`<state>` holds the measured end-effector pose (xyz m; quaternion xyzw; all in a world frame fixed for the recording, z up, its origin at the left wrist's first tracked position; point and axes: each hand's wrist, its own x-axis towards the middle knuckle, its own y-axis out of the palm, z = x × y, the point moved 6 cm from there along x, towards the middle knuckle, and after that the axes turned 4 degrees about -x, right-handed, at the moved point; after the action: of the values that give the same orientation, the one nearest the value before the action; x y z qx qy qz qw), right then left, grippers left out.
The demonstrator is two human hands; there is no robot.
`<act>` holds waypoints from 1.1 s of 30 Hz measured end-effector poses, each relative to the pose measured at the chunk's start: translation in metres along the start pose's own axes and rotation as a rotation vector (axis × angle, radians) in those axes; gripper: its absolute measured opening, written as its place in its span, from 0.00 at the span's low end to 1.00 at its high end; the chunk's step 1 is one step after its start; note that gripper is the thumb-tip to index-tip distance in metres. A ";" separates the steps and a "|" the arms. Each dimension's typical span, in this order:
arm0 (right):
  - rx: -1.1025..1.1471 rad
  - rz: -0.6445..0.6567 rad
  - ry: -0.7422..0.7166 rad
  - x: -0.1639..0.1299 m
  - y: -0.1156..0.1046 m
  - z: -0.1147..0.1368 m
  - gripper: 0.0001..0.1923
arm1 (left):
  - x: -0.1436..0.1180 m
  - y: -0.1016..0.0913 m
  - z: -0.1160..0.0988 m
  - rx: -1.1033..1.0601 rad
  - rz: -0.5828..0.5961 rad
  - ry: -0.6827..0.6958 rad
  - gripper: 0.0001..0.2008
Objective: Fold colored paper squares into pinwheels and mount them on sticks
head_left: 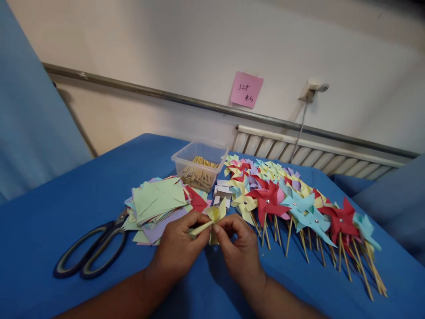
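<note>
A yellow paper pinwheel (217, 213), partly folded, is held between both hands above the blue table. My left hand (182, 243) is closed on its left side, thumb and fingers pinching the paper. My right hand (239, 244) pinches its right edge with thumb and forefinger; whether a pin or stick is also between the fingers is hidden. Just behind my left hand lies a stack of cut coloured paper squares (161, 199), light green on top. Finished pinwheels (268, 200) on sticks lie in rows to the right, in red, blue, yellow and other colours.
Large dark-handled scissors (96, 248) rest at the left, their blades under the paper stack. A clear plastic box (177, 165) of short wooden sticks (199, 173) stands behind. Small white boxes (222, 193) sit beside it. Along the wall run a rail (186, 101) and a radiator (282, 148).
</note>
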<state>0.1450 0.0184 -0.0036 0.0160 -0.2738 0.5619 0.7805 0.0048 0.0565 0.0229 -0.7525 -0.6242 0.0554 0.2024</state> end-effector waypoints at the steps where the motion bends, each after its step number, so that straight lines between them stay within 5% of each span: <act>1: 0.001 -0.001 -0.003 0.000 0.000 0.001 0.03 | 0.000 0.000 0.001 0.008 -0.002 0.007 0.03; 8: -0.008 0.004 -0.031 -0.001 -0.003 0.008 0.05 | -0.004 0.000 0.002 0.054 0.042 0.048 0.05; 17: -0.031 0.025 -0.089 -0.001 -0.003 0.010 0.05 | -0.002 0.000 0.002 -0.055 -0.006 -0.090 0.03; 33: 0.007 0.060 0.006 -0.001 -0.001 0.002 0.05 | -0.002 0.000 0.000 -0.064 0.010 -0.077 0.04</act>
<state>0.1449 0.0167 -0.0023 0.0089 -0.2701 0.5858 0.7641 0.0045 0.0548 0.0221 -0.7593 -0.6290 0.0651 0.1537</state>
